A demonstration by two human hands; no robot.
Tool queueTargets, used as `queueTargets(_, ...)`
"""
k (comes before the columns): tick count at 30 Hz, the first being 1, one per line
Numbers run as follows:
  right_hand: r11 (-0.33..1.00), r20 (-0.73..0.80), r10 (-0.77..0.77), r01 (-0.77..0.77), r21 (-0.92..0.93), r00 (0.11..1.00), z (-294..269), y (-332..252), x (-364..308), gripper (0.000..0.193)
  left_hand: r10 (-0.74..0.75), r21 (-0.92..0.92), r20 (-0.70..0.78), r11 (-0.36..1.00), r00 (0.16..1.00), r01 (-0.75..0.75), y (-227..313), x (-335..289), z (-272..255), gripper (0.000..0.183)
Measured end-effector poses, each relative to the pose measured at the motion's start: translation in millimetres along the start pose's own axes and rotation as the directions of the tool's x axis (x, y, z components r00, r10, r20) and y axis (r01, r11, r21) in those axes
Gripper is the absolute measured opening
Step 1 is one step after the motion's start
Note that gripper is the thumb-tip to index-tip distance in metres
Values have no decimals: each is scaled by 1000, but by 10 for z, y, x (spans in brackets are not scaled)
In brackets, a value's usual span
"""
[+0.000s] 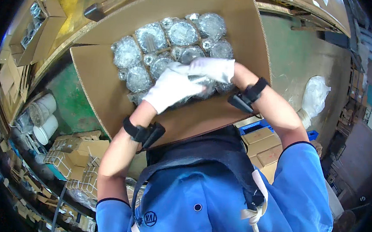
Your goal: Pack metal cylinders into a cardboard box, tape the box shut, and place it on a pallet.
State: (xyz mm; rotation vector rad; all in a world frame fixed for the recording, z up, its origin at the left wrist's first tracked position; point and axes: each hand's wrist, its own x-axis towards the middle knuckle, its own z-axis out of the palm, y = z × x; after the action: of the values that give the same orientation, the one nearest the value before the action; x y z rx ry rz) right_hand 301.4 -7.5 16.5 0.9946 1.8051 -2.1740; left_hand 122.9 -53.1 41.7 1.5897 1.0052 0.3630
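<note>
Around the fingers stands the carton (90,72), not yet closed; beyond and beneath them, wrapped pieces (128,53) fill rows, seemingly mostly complete. Gloved left hand (173,88) and right hand (212,69) overlap; finger opening and hold cannot be told.

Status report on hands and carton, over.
Left hand, right hand close together over open carton; grip unclear. Clear-wrapped pieces packed in rows. Hands hide some.

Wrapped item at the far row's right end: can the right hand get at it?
Probably yes: the right hand is over the open box, and nothing visible lies over that wrapped item.
</note>
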Motion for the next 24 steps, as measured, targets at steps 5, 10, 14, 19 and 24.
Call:
queueTargets(5,915,-456,272,-81,395,848,-196,-118,-227,35,-151,65,-383,980,911,190,-252,241,-66,34)
queueTargets(10,945,-637,195,30,324,746,-374,466,-528,37,384,485,-220,841,897,-240,-260,581,810,17)
queueTargets(14,994,-612,105,-78,70,784,-345,699,-509,27,279,811,-11,565,960,-154,-404,904,1166,12)
queueTargets(19,866,-504,476,-484,124,721,-334,598,-616,29,470,378,177,779,865,-501,-260,579,1322,18)
queueTargets(24,748,-426,468,-604,-275,774,-132,488,-521,40,174,252,350,929,921,-271,-355,613,1479,35)
